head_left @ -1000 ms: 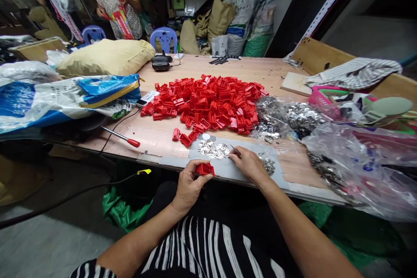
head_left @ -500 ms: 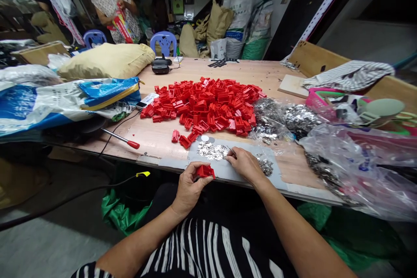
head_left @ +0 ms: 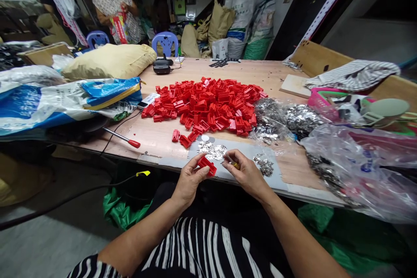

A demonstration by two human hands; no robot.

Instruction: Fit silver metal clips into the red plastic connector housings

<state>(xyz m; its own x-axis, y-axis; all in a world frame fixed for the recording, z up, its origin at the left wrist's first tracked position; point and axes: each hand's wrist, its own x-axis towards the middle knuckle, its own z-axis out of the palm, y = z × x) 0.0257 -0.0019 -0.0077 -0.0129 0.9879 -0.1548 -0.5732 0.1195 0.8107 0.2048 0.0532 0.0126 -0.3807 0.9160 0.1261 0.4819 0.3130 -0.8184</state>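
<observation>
My left grip (head_left: 190,181) pinches a small red box (head_left: 207,166) between thumb and fingers, by the front edge of the worktop (head_left: 270,76). I can't tell what is in it. My right grip (head_left: 246,174) is curled tight around a thin tool (head_left: 236,166) with a yellow handle, and there is a small gap between it and the red box. A grey mat (head_left: 259,147) has flat shiny bits (head_left: 213,152) and a heap of little metal parts (head_left: 265,166) on it. Behind is a big heap of red boxes (head_left: 208,102). To the right, a clear bag (head_left: 270,115) is full of metal bits. A bigger clear bag (head_left: 368,160) has blue letters, too blurry to read. A blue and white sack (head_left: 65,100) has writing too. Behind the heap, I see plain wood
</observation>
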